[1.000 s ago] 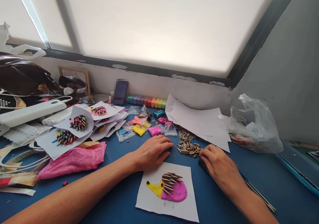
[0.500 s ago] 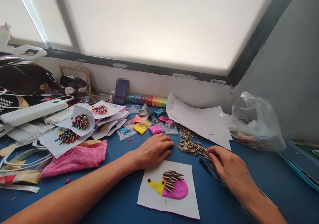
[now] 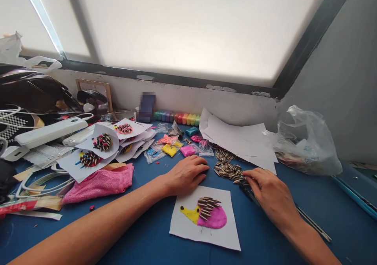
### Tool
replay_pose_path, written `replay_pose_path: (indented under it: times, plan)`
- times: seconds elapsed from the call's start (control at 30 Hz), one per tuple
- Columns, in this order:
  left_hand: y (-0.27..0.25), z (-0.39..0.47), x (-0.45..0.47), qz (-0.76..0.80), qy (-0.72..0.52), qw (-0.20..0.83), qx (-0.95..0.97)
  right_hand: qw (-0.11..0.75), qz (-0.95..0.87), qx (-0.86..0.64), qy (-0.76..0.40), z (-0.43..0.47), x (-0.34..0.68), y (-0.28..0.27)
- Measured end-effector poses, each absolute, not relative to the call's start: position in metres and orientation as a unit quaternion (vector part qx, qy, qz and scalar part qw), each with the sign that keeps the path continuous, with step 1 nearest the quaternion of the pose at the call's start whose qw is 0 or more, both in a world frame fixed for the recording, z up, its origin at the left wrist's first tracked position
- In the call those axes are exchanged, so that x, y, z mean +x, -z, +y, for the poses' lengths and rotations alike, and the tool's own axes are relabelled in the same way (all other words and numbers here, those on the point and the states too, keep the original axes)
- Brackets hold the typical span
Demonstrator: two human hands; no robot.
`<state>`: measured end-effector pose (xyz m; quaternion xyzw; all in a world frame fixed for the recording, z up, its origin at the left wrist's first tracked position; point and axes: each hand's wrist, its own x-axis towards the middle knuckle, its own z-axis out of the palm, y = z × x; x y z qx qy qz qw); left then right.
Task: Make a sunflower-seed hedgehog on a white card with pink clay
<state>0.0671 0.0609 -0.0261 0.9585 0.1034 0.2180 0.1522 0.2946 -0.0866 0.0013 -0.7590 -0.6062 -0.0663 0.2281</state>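
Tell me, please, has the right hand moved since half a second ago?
Yes: judged against the dark window frame, the right hand has shifted slightly left, toward the sunflower seeds.

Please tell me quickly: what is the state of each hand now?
Left hand: open, palm down, nothing visibly held.
Right hand: at the seed pile; whether closed on a seed cannot be told.

At the frame's lower centre lies a hedgehog sheet (image 3: 220, 237); at its upper edge, the left hand (image 3: 187, 174); up and right, a seed pile (image 3: 226, 170), the right hand (image 3: 269, 190) at its right end; behind the pile, papers (image 3: 238, 139); far right, a plastic bag (image 3: 312, 149); left, more hedgehog sheets (image 3: 78, 174) behind a cloth (image 3: 103, 184).
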Motion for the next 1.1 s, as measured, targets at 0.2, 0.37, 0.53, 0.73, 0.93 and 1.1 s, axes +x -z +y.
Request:
replay_pose_path:
  times: [0.2,0.37,0.53,0.73,0.93,1.1]
  plan:
    - [0.027,0.065,0.066,0.106,-0.233,0.224,0.940,0.214,-0.599,-0.771,0.018,-0.100,0.287,-0.021]
    - [0.003,0.070,0.054,0.138,-0.270,0.281,0.910,0.150,-0.628,-0.762,-0.042,-0.104,0.267,-0.020]
    - [-0.011,0.042,0.025,0.196,-0.281,0.380,0.859,0.103,-0.642,-0.759,-0.046,-0.105,0.263,-0.011]
    - [0.004,0.001,-0.002,0.171,-0.169,0.347,0.906,0.095,-0.661,-0.744,-0.029,-0.105,0.266,-0.005]
    - [0.008,-0.002,-0.002,0.170,-0.113,0.341,0.918,0.149,-0.652,-0.743,-0.032,-0.110,0.263,-0.010]
    - [0.016,0.000,-0.001,0.154,-0.120,0.338,0.921,0.254,-0.635,-0.719,-0.124,-0.117,0.255,-0.021]
